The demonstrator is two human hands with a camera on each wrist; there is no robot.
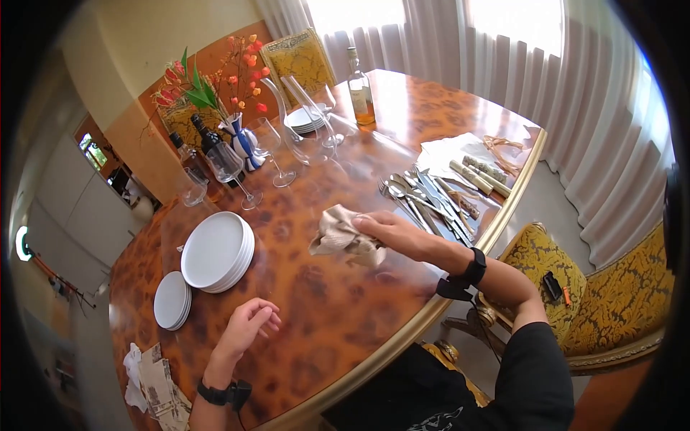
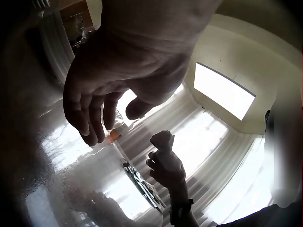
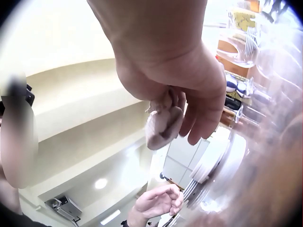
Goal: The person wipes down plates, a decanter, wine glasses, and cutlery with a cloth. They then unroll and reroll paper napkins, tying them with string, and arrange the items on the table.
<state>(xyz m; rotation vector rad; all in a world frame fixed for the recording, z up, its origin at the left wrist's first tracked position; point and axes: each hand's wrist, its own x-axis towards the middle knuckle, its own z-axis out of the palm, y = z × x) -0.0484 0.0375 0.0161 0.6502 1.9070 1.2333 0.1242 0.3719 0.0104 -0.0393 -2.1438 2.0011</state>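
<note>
In the head view my right hand (image 1: 394, 231) grips a crumpled beige cloth (image 1: 346, 233) above the middle of the glossy brown table (image 1: 302, 316). The same cloth (image 3: 163, 126) bunches under the palm in the right wrist view. My left hand (image 1: 248, 327) hovers near the table's front, fingers loosely bent and holding nothing. A stack of large white plates (image 1: 218, 251) stands beyond it, with a stack of smaller plates (image 1: 172, 302) to the left. Forks, spoons and knives (image 1: 428, 201) lie bunched to the right of the cloth.
Wine glasses (image 1: 227, 167), a glass decanter (image 1: 305, 140), dark bottles (image 1: 208, 140) and a flower vase (image 1: 241, 140) crowd the far left. A liquor bottle (image 1: 361, 93) stands at the back. Rolled napkins (image 1: 478, 176) lie near the right edge; papers (image 1: 159, 384) lie at front left.
</note>
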